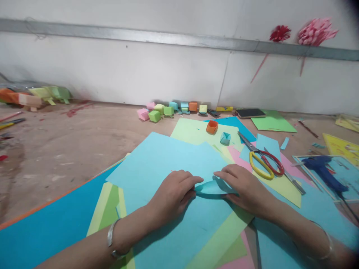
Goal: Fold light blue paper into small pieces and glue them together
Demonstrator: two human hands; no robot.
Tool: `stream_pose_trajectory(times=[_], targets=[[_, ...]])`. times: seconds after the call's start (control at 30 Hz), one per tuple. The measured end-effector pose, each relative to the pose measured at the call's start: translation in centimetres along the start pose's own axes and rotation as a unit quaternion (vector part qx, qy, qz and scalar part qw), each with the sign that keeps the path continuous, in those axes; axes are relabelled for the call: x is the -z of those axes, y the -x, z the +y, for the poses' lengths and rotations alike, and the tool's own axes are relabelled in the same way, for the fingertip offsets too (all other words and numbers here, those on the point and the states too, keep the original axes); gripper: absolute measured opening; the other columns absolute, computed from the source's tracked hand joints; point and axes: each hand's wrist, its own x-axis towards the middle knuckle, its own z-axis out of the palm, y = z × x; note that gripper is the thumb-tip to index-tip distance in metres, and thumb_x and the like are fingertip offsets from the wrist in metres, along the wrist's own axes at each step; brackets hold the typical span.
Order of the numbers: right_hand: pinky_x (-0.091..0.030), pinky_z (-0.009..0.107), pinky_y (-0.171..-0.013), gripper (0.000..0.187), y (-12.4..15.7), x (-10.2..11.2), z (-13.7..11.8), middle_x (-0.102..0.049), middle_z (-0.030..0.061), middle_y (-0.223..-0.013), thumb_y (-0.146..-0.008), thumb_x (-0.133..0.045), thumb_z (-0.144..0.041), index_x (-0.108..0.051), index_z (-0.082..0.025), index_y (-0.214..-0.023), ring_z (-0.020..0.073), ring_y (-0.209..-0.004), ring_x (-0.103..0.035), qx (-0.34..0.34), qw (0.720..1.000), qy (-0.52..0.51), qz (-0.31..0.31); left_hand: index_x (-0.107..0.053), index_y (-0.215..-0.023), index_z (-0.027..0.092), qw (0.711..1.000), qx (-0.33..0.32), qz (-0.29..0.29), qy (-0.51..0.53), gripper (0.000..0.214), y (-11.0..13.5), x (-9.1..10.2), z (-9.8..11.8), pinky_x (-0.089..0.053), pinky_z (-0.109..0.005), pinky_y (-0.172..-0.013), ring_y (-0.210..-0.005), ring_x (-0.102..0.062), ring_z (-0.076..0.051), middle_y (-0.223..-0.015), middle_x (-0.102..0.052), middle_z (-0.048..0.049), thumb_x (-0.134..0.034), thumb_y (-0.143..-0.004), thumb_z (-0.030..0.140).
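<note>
Both hands on one workpiece, set apart with a short span of paper between them. Left hand (178, 190) has thumb and fingers pinched on the left end of a light-blue paper strip (209, 188); right hand (239, 186) grips its right end, fingers on top, thumb below. The strip is smooth and matte, bowed into a shallow curve — narrow at the left end, broader to the right. It lies between the hands, over a large light-blue sheet (157, 157) with straight edges and a flat, even surface.

Under and around this sheet: overlapping paper in pale green, deeper blue and pink, corners at various angles. A silver-toned metal bangle (110, 235) circles the left wrist.

Beyond the hands, on pale green paper (187, 130), two small folded boxes, both open-topped: one orange (212, 127), one light blue (225, 138). To the right, scissors (258, 151) with metal blades, one yellow and one red loop handle. Farther right, a dark-blue glue gun (322, 172) of hard-looking material.

Near the wall: block-like paper pieces (168, 111) in pink, green, blue, orange and yellow — faces flat, edges creased. Tabletop (56, 149) brown, scuffed and stained.
</note>
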Motion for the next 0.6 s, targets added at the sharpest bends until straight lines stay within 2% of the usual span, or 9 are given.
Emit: stream_pose_trajectory(times=[0.1, 0.17, 0.3, 0.4, 0.5, 0.6], targets=[[-0.044, 0.033, -0.066, 0.016, -0.07, 0.23, -0.25, -0.062, 0.0083, -0.089, -0.082, -0.062, -0.019, -0.063, -0.020, -0.098, 0.0220, -0.081, -0.056, -0.002, 1.000, -0.016, -0.007, -0.062, -0.116, 0.020, 1.000, -0.011, -0.004, -0.008, 0.029, 0.01, 0.03, -0.12, -0.046, -0.033, -0.070, -0.080, -0.058, -0.020, -0.090, -0.066, -0.0079, -0.042, -0.094, 0.021], [-0.042, 0.031, -0.064, 0.010, 0.00, 0.20, -0.28, -0.061, 0.0075, -0.086, -0.083, -0.060, -0.015, -0.062, -0.020, -0.092, 0.0209, -0.079, -0.055, -0.006, 1.000, -0.031, -0.001, -0.063, -0.113, 0.018, 1.000, -0.008, -0.017, -0.009, 0.027, 0.03, 0.00, -0.15, -0.046, -0.032, -0.068, -0.078, -0.058, -0.020, -0.089, -0.065, -0.0080, -0.043, -0.095, 0.023], [-0.043, 0.031, -0.064, 0.016, 0.18, -0.25, -0.12, -0.061, 0.0071, -0.085, -0.083, -0.051, -0.006, -0.059, -0.019, -0.087, 0.0204, -0.078, -0.055, -0.020, 0.998, -0.058, 0.015, -0.065, -0.106, 0.017, 0.999, 0.009, -0.033, -0.013, 0.025, 0.02, -0.21, -0.22, -0.045, -0.031, -0.067, -0.076, -0.059, -0.020, -0.086, -0.065, -0.0067, -0.045, -0.096, 0.030], [-0.042, 0.031, -0.064, 0.022, 0.19, -0.46, -0.03, -0.062, 0.0061, -0.084, -0.080, -0.047, -0.002, -0.058, -0.020, -0.087, 0.0201, -0.077, -0.054, -0.039, 0.997, -0.061, 0.006, -0.066, -0.094, 0.017, 0.999, 0.029, -0.039, -0.024, 0.028, -0.05, -0.27, -0.27, -0.043, -0.029, -0.065, -0.074, -0.059, -0.019, -0.081, -0.064, -0.0053, -0.042, -0.098, 0.031], [-0.041, 0.030, -0.063, 0.018, 0.15, -0.28, -0.04, -0.062, 0.0052, -0.082, -0.081, -0.051, -0.006, -0.060, -0.021, -0.087, 0.0196, -0.076, -0.054, -0.068, 0.995, -0.061, -0.025, -0.065, -0.086, 0.018, 0.997, 0.053, -0.040, -0.031, 0.032, -0.12, -0.17, -0.26, -0.042, -0.028, -0.063, -0.070, -0.058, -0.017, -0.078, -0.063, -0.0041, -0.040, -0.099, 0.033], [-0.040, 0.028, -0.061, 0.008, 0.06, 0.06, -0.01, -0.062, 0.0043, -0.081, -0.086, -0.057, -0.015, -0.061, -0.021, -0.086, 0.0189, -0.075, -0.055, -0.080, 0.992, -0.070, -0.068, -0.065, -0.086, 0.018, 0.996, 0.071, -0.048, -0.021, 0.031, -0.16, 0.01, -0.21, -0.041, -0.027, -0.063, -0.070, -0.058, -0.016, -0.078, -0.063, -0.0034, -0.041, -0.098, 0.033]])
